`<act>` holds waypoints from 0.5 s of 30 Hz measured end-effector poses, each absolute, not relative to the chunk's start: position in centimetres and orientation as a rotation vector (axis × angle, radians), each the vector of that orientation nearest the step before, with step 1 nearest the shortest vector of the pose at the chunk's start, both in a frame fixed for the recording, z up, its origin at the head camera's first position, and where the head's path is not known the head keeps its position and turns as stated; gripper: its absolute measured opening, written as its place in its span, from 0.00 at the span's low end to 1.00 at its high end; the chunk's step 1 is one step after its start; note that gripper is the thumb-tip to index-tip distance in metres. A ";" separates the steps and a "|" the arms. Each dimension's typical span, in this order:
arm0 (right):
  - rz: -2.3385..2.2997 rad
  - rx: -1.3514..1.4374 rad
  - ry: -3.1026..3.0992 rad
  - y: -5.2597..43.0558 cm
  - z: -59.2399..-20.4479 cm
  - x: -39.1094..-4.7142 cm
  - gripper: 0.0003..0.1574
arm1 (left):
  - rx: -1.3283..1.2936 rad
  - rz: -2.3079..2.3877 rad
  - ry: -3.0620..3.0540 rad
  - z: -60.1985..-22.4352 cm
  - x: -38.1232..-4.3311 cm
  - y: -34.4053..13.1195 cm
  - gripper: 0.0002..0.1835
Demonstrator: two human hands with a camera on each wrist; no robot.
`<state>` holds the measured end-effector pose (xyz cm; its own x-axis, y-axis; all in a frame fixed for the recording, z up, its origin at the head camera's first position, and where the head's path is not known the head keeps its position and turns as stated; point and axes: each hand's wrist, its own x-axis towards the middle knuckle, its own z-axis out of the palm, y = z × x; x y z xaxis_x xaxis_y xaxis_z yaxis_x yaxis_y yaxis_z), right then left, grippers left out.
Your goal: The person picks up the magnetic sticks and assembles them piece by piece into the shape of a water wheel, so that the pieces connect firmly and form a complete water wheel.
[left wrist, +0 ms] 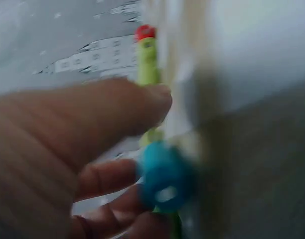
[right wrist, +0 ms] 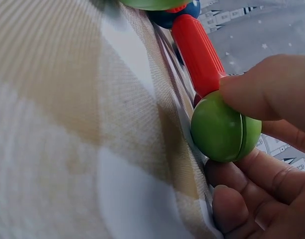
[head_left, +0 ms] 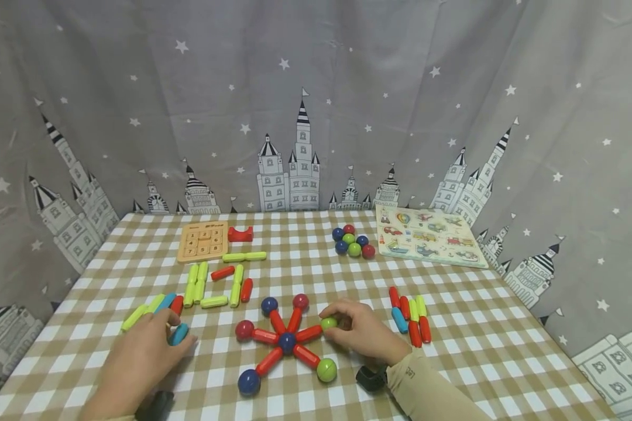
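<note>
In the head view, a star-shaped build lies mid-table: red rods run out from a dark blue ball point(head_left: 287, 343) to coloured balls at their ends. My right hand point(head_left: 366, 330) pinches the green ball point(right wrist: 222, 127) at the end of the right-hand red rod point(right wrist: 197, 55); ball and rod touch. At the left, my left hand point(head_left: 144, 354) is at a short blue rod point(head_left: 179, 334). The blurred left wrist view has its fingers against this blue rod point(left wrist: 165, 177), with the thumb apart from it. Yellow-green rods point(head_left: 135, 317) lie just beyond that hand.
Several loose rods point(head_left: 413, 310) lie right of my right hand. Behind are a cluster of balls point(head_left: 354, 249), a picture board point(head_left: 426, 234), a wooden number puzzle point(head_left: 202, 257) and a red notched block point(head_left: 240, 234). More yellow-green rods point(head_left: 213, 302) lie left of the star on the checked cloth.
</note>
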<state>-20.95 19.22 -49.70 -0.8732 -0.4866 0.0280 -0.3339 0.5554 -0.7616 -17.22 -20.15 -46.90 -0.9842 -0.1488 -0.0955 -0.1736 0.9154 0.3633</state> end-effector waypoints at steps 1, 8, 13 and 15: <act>-1.212 -0.688 2.606 19.3 -49.6 -20.9 0.17 | -0.260 0.586 2.974 -47.0 -17.5 -20.2 0.29; -1.199 -0.692 2.601 19.3 -49.1 -21.0 0.17 | -0.181 0.673 3.044 -47.3 -17.9 -19.4 0.24; -1.208 -0.677 2.579 19.2 -49.2 -21.1 0.17 | -0.069 1.054 3.022 -47.3 -17.5 -17.0 0.23; -1.213 -0.665 2.569 19.2 -49.3 -21.0 0.17 | -0.018 1.177 2.967 -47.0 -17.9 -15.7 0.24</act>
<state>-21.03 19.22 -49.26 -0.8723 -0.4889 -0.0085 -0.3041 0.5561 -0.7735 -17.94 -15.73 -47.03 -0.9987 -0.0288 0.0427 0.0084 0.7281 0.6854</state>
